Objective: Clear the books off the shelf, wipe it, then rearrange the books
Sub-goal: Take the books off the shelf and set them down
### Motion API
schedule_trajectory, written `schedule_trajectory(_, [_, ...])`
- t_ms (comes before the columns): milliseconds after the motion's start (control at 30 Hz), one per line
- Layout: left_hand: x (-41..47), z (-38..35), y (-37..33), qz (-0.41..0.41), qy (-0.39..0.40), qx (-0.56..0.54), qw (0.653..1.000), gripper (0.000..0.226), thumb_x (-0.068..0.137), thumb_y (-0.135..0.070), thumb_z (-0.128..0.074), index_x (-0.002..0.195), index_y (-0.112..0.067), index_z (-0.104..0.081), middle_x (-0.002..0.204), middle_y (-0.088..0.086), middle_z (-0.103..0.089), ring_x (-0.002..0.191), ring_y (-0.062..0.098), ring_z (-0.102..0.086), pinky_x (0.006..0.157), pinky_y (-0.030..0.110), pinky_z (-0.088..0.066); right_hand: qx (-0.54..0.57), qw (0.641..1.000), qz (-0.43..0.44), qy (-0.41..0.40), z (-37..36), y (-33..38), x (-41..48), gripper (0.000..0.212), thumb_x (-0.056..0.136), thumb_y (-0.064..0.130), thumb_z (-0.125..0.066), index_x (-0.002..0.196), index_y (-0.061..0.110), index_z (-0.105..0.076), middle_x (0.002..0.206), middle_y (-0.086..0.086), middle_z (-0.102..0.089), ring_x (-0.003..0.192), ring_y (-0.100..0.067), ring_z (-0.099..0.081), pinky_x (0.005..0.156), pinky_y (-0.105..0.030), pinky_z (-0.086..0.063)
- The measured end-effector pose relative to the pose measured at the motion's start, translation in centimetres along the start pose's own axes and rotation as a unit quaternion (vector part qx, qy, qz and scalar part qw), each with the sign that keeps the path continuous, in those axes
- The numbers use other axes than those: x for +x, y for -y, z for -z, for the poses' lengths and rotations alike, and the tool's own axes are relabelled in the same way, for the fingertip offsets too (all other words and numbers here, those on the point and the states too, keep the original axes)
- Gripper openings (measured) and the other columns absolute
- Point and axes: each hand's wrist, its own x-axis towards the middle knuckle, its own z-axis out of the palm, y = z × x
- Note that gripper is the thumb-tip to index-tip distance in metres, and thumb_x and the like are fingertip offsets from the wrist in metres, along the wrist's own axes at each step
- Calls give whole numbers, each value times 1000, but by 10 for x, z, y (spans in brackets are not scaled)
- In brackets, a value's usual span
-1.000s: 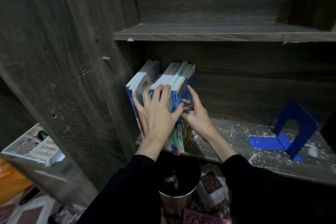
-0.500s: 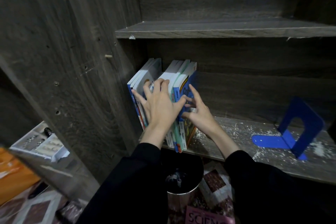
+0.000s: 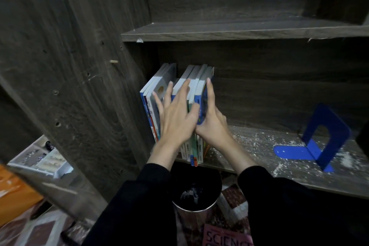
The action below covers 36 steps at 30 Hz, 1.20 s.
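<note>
At the left end of the dusty dark-wood shelf, a tight cluster of upright white-paged paperbacks stands between both hands! The left hand is spread wide, fingers straight, lying flat across their spines. The right hand lies against the blue cover on the cluster's right side, one finger stretched straight up it; its thumb is hidden. Just left of them, a second group of thin blue-and-white books leans by the side panel. Well to the right, a blue metal bookend sits on the speckled board. Below the shelf's edge: a round steel bin with a black liner, and a pink science book.
</note>
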Motion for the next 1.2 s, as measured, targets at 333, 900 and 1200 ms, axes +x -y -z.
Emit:
schedule_trajectory(333, [2, -8, -10, -56, -15, 255, 965, 70, 96, -50, -37, 151, -10, -21, 133, 13, -49, 133, 28, -36, 116, 49, 11, 254, 963, -74, 50, 9, -23, 8, 108, 85, -7, -63, 145, 41, 12, 146, -12, -36, 122, -16, -48, 85, -14, -49])
schedule_trajectory(900, [-22, -36, -7, -69, -144, 248, 956, 49, 77, -22, -61, 125, -12, -58, 117, 15, -58, 114, 32, -49, 109, 61, -28, 326, 926, -191, -15, 31, -51, 40, 67, 93, 33, -59, 150, 31, -24, 146, -4, -44, 127, -16, -46, 103, -37, -37])
schedule_trajectory(1200, [-31, -52, -28, -70, -121, 177, 974, 57, 78, -21, -65, 133, -13, -52, 125, 17, -50, 123, 29, -39, 106, 54, -38, 356, 909, -215, 18, 19, -64, 52, 75, 74, 71, -58, 138, 35, -43, 136, 1, -55, 116, -17, -55, 90, -43, -51])
